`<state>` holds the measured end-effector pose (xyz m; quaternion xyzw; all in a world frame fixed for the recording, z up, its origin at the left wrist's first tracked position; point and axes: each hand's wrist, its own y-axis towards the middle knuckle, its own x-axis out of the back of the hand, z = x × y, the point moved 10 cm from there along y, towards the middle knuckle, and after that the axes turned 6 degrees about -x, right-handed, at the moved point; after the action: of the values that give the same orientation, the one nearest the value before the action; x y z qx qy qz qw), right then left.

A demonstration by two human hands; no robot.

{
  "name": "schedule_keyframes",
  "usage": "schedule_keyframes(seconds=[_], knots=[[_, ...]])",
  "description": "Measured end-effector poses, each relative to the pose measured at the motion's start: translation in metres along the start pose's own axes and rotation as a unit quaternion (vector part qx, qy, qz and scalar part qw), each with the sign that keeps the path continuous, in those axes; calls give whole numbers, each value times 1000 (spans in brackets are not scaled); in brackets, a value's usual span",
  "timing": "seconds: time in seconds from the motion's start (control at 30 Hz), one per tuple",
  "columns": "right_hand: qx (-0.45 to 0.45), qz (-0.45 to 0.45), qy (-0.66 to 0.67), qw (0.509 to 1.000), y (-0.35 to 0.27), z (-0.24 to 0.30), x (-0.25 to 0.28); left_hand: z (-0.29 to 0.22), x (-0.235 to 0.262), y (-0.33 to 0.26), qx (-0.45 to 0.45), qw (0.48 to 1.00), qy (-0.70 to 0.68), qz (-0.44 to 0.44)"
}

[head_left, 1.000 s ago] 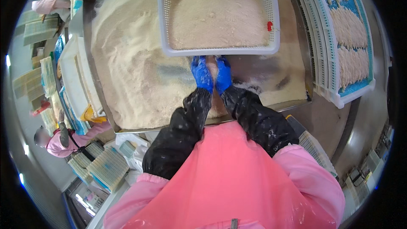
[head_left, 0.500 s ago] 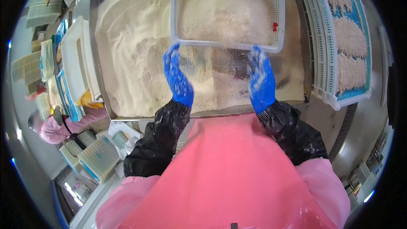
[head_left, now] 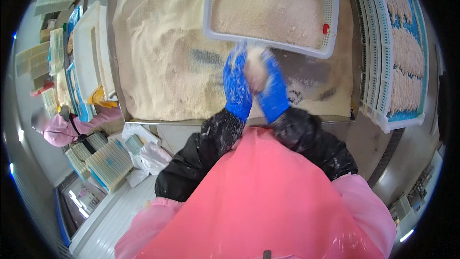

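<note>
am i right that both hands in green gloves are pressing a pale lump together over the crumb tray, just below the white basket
Not quite: the gloves are blue, not green. The head view shows the left hand and right hand in blue gloves cupped around a pale lump over the crumb tray, just below the white basket.
</note>
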<state>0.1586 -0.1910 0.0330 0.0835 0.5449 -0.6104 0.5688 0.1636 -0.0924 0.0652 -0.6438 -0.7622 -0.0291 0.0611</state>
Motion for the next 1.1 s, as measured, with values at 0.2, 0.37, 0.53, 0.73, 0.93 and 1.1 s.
schedule_keyframes(seconds=[0.2,0.37,0.53,0.73,0.93,1.1], knots=[[42,-188,-35,981,-19,75,60,6,83,10,19,971,-38,-236],[195,-113,-307,925,54,-13,122,111,33,8,-41,987,86,-127],[51,-35,-195,979,61,-78,85,121,17,-12,130,966,-166,-150],[-45,42,56,997,15,3,-18,-22,-1,24,61,933,-347,-78],[-34,-90,-140,986,-17,66,44,-39,128,29,-188,931,307,-55],[-350,-118,-212,905,-51,-55,182,109,172,-82,66,917,392,-39]])
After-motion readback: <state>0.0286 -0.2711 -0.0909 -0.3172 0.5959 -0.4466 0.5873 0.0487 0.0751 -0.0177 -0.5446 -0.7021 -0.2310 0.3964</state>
